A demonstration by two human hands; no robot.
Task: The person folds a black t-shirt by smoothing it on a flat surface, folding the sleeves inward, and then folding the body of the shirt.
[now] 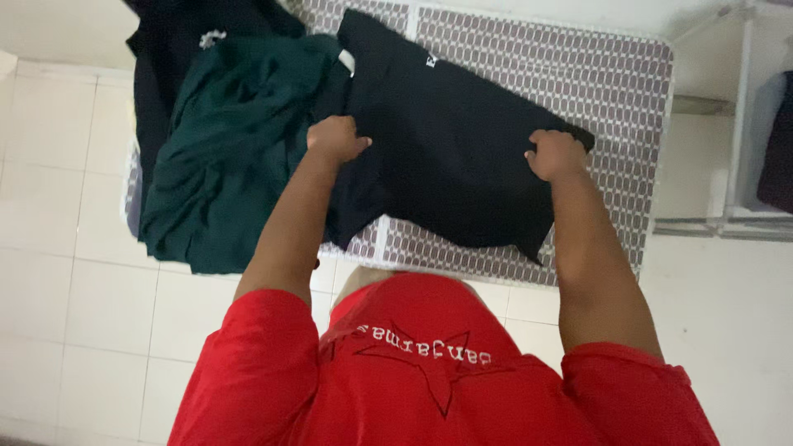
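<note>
Black shirt (450, 140), folded, flat on patterned mat, slightly askew

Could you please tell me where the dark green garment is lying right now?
In the head view, the dark green garment lies bunched on the left of the patterned table, beside the black shirt and just left of the left hand.

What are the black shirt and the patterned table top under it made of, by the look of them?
The black shirt looks like soft matte knit cloth, probably cotton: it bunches and creases under the left hand and right hand. The table top looks like hard moulded plastic: a white rim around a regular grid pattern with a slight sheen, though a patterned cover cannot be ruled out.
</note>
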